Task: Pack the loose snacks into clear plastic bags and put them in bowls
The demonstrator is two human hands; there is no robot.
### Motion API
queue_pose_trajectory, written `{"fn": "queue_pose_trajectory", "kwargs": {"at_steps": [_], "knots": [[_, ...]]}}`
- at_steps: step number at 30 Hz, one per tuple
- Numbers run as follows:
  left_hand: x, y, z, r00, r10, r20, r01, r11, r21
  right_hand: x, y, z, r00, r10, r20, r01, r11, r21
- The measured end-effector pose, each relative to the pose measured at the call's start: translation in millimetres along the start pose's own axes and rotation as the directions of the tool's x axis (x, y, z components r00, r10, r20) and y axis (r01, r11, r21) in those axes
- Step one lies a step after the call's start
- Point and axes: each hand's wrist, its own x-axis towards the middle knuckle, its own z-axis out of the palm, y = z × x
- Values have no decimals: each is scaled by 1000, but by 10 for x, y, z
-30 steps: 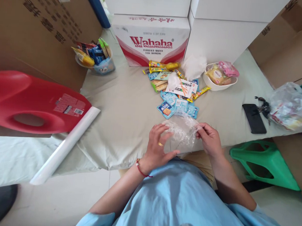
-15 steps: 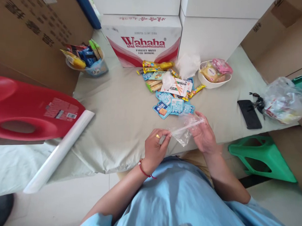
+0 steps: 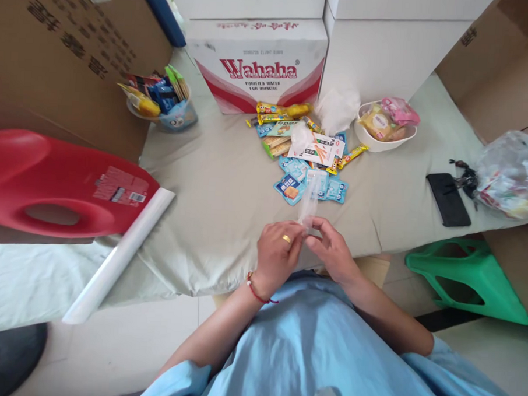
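Pale cloth-covered table (image 3: 211,196), near edge: left hand (image 3: 276,257) and right hand (image 3: 334,256) close together, fingertips of both pinched on the lower end of a thin clear plastic bag (image 3: 310,201), so its limp film stands upright just before a heap of blue and yellow snack packets (image 3: 312,159).

top: light blue, short sleeves | left hand (image 3: 278,254): gold ring, red wrist cord | right hand (image 3: 334,255): bare

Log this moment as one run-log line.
left hand: pinches clear plastic bag | right hand: pinches same bag | bag: bunched narrow, upright above hands | nearby: snack packets on table beyond
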Motion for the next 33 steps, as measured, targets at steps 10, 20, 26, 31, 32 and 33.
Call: {"fn": "queue_pose_trajectory", "kwargs": {"at_steps": [10,20,26,31,32,33], "knots": [[57,-138,-230,859,-504,-88,337,687,-644,206,-178,-329,969,240,61,-246,963,108],[229,-336,-831,828,-558,-47,414,666,-620,352,-402,-762,957,284,57,-288,954,78],[274,-460,-1144,878,-470,87,452,758,-470,688,-230,-734,973,232,3,-230,965,-127],[421,-613,-1300,888,-454,-70,384,817,-431,1015,-230,-541,972,-237,-1,189,779,-598],[437,-634,-1309,887,-453,-88,378,823,-425,1047,-282,-481,939,-345,13,264,693,-671],[446,-652,-1310,886,-453,-95,378,827,-416,1065,-342,-407,896,-443,35,330,611,-719]]}}
